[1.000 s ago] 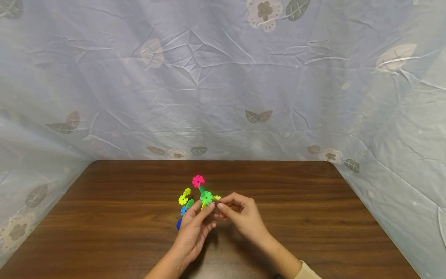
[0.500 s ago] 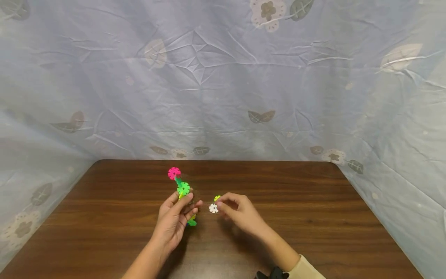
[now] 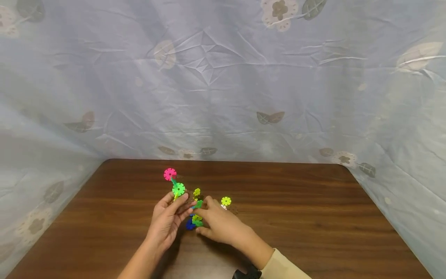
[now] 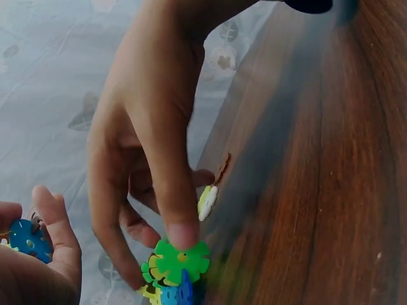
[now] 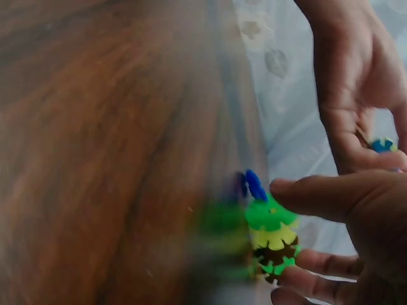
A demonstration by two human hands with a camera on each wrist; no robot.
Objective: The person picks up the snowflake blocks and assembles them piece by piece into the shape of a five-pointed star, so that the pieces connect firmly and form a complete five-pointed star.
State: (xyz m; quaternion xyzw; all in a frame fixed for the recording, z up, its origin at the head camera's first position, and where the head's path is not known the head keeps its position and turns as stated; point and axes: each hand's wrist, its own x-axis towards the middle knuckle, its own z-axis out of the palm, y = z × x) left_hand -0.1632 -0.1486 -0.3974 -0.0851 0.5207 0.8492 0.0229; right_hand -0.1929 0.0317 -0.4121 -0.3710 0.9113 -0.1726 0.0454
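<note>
My left hand [image 3: 167, 219] pinches a chain of notched plastic snowflake discs, with a pink disc [image 3: 170, 174] at its top and a bright green disc [image 3: 179, 189] below. A blue disc [image 4: 30, 241] of the chain shows at those fingers in the left wrist view. Close to its right, my right hand [image 3: 223, 224] grips a joined cluster of snowflake discs in green [image 4: 181, 260], yellow, brown and blue [image 5: 255, 185]. Its thumb lies against the green disc, with the fingers on the cluster's far side. Palm and fingers partly hide the cluster in the head view.
A yellow disc [image 3: 226, 201] joined to a white disc [image 3: 223, 207] lies just beyond the right hand, with a brown disc [image 4: 222, 166] beside them. The dark wooden table [image 3: 313, 217] runs to a patterned cloth [image 3: 237, 93] behind and at both sides.
The left hand has moved left with its chain, and the multicoloured cluster now sits apart from it. The right hand has let go of the yellow and white discs and moved left onto the cluster.
</note>
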